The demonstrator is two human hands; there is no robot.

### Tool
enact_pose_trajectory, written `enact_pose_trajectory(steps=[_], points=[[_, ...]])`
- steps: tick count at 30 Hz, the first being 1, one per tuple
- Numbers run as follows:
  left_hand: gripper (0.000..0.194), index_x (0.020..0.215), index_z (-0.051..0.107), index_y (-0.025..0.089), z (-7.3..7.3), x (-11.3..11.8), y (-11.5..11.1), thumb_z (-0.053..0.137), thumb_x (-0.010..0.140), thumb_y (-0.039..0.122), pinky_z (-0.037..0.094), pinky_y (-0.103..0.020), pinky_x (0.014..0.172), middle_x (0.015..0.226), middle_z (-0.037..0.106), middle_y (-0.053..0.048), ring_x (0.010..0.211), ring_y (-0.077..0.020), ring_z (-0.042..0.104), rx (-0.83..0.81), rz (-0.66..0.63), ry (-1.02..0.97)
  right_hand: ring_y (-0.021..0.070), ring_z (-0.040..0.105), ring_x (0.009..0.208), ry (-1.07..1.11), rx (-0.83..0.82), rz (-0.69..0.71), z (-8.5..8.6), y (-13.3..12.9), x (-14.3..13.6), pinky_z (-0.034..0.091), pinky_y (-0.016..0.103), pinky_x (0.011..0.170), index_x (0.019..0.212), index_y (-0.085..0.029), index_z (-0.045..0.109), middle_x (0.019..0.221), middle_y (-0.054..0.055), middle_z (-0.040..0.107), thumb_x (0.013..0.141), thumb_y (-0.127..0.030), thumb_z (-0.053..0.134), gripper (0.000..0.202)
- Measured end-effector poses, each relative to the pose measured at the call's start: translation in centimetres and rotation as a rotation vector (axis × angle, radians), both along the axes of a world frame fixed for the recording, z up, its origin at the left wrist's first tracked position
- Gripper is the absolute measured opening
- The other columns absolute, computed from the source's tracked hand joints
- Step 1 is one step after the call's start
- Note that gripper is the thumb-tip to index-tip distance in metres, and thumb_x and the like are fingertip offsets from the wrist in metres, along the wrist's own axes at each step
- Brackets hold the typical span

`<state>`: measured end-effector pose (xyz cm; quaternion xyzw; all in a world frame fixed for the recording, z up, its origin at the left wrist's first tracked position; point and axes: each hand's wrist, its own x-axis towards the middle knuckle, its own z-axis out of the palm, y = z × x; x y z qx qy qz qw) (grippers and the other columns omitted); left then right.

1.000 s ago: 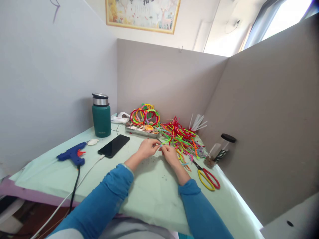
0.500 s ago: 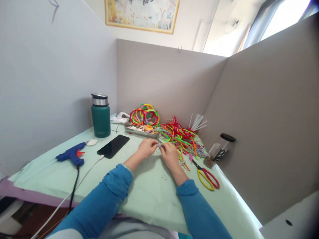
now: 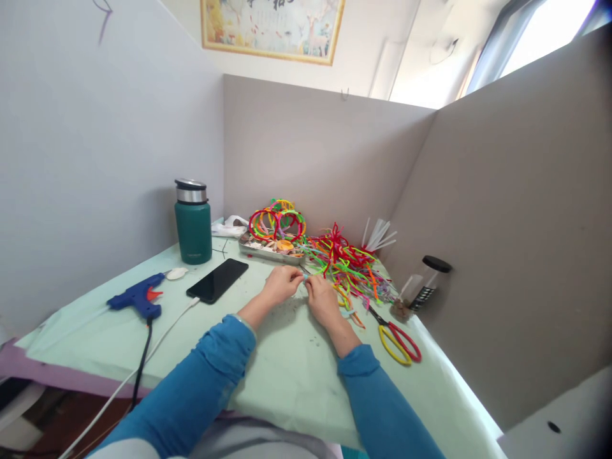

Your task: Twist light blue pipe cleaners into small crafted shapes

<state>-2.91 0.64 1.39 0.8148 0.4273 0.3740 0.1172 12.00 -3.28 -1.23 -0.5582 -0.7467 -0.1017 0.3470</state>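
Note:
Over the middle of the covered table, my left hand point(image 3: 282, 284) and my right hand point(image 3: 324, 299) meet at the fingertips. Both are closed in a pinch on a small light-blue piece point(image 3: 305, 278), which looks like a bit of pipe cleaner; most of it is hidden by the fingers. Just beyond my right hand spreads a tangled heap of colourful pipe cleaners point(image 3: 342, 258). A metal tray point(image 3: 272, 256) with small pieces in it lies behind my hands, with pipe-cleaner rings point(image 3: 264, 224) on it.
Scissors point(image 3: 399, 342) with red and yellow handles lie at right, near a clear jar point(image 3: 423, 290) with a black lid. White sticks point(image 3: 380, 236) stand behind the heap. At left are a phone point(image 3: 218, 280) on a cable, a blue glue gun point(image 3: 138, 297) and a green flask point(image 3: 193, 231).
My right hand has shifted slightly left, its fingers closing nearer to my left fingertips around the light-blue piece. My left hand has hardly moved.

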Motion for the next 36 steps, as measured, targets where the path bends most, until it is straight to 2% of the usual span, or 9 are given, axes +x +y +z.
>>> enact_pose_trajectory(steps=[7, 10, 14, 20, 23, 25, 29, 31, 36], points=[[0.023, 0.083, 0.072, 0.018, -0.04, -0.03, 0.0, 0.053, 0.082, 0.031, 0.041, -0.022, 0.067, 0.081, 0.072, -0.004, 0.073, -0.0146, 0.061, -0.008, 0.023, -0.017, 0.0173, 0.058, 0.076, 0.15, -0.125, 0.018, 0.01, -0.19, 0.15, 0.035, 0.026, 0.065, 0.084, -0.019, 0.06, 0.082, 0.004, 0.065, 0.093, -0.024, 0.038, 0.024], [0.023, 0.083, 0.072, 0.019, 0.09, -0.06, -0.07, 0.053, 0.082, 0.031, 0.041, -0.023, 0.066, 0.081, 0.072, -0.004, 0.073, -0.015, 0.061, -0.001, 0.034, -0.016, 0.0166, 0.058, 0.07, 0.241, -0.116, 0.038, 0.08, -0.19, 0.28, 0.035, 0.025, 0.061, 0.082, -0.02, 0.059, 0.075, 0.003, 0.065, 0.092, -0.031, 0.041, 0.024], [0.023, 0.084, 0.072, 0.019, 0.32, -0.1, -0.22, 0.053, 0.081, 0.03, 0.041, -0.023, 0.067, 0.081, 0.072, -0.004, 0.073, -0.0155, 0.061, -0.007, 0.054, -0.009, 0.016, 0.057, 0.064, 0.295, -0.078, 0.111, -0.05, -0.12, 0.25, 0.036, 0.025, 0.06, 0.09, -0.02, 0.059, 0.077, 0.001, 0.066, 0.085, -0.038, 0.053, 0.019], [0.024, 0.083, 0.072, 0.018, 0.43, -0.08, -0.36, 0.052, 0.082, 0.032, 0.041, -0.023, 0.065, 0.078, 0.071, -0.004, 0.071, -0.0152, 0.06, -0.01, 0.045, 0.006, 0.0164, 0.056, 0.068, 0.264, -0.048, 0.12, -0.22, 0.02, 0.34, 0.036, 0.025, 0.063, 0.083, -0.02, 0.061, 0.074, 0.003, 0.063, 0.09, -0.032, 0.04, 0.025], [0.025, 0.081, 0.072, 0.018, 0.42, -0.05, -0.4, 0.051, 0.083, 0.032, 0.04, -0.023, 0.063, 0.077, 0.071, -0.004, 0.069, -0.015, 0.059, -0.004, 0.044, 0.015, 0.0159, 0.054, 0.063, 0.28, -0.11, 0.102, -0.3, 0.21, 0.4, 0.035, 0.025, 0.061, 0.08, -0.02, 0.063, 0.066, 0.002, 0.06, 0.091, -0.033, 0.038, 0.03], [0.025, 0.081, 0.071, 0.018, 0.41, -0.05, -0.39, 0.051, 0.083, 0.032, 0.039, -0.023, 0.062, 0.076, 0.07, -0.004, 0.068, -0.0147, 0.058, -0.007, 0.047, 0.018, 0.0154, 0.052, 0.058, 0.365, -0.175, 0.127, -0.24, 0.34, 0.4, 0.034, 0.025, 0.058, 0.079, -0.02, 0.064, 0.061, 0.001, 0.057, 0.089, -0.036, 0.039, 0.032], [0.025, 0.082, 0.07, 0.018, 0.41, -0.09, -0.3, 0.05, 0.083, 0.032, 0.038, -0.023, 0.063, 0.078, 0.07, -0.004, 0.069, -0.0146, 0.058, 0.005, 0.061, 0.015, 0.0121, 0.039, 0.046, 0.674, -0.386, 0.277, 0.21, 0.49, 0.41, 0.03, 0.024, 0.048, 0.074, -0.017, 0.062, 0.049, -0.004, 0.044, 0.085, -0.044, 0.041, 0.036], [0.024, 0.082, 0.069, 0.018, 0.41, -0.12, -0.26, 0.05, 0.084, 0.032, 0.038, -0.023, 0.063, 0.078, 0.07, -0.004, 0.069, -0.0148, 0.058, 0.007, 0.067, 0.02, 0.0106, 0.034, 0.044, 0.75, -0.46, 0.325, 0.36, 0.52, 0.43, 0.027, 0.023, 0.045, 0.075, -0.016, 0.062, 0.048, -0.005, 0.039, 0.083, -0.047, 0.042, 0.038], [0.024, 0.085, 0.069, 0.019, 0.45, -0.17, -0.28, 0.05, 0.084, 0.033, 0.039, -0.024, 0.064, 0.08, 0.07, -0.005, 0.071, -0.0156, 0.059, -0.009, 0.089, 0.023, 0.0118, 0.043, 0.054, 0.708, -0.308, 0.332, 0.04, 0.62, 0.47, 0.033, 0.023, 0.05, 0.087, -0.017, 0.059, 0.061, -0.003, 0.051, 0.076, -0.041, 0.056, 0.026]])
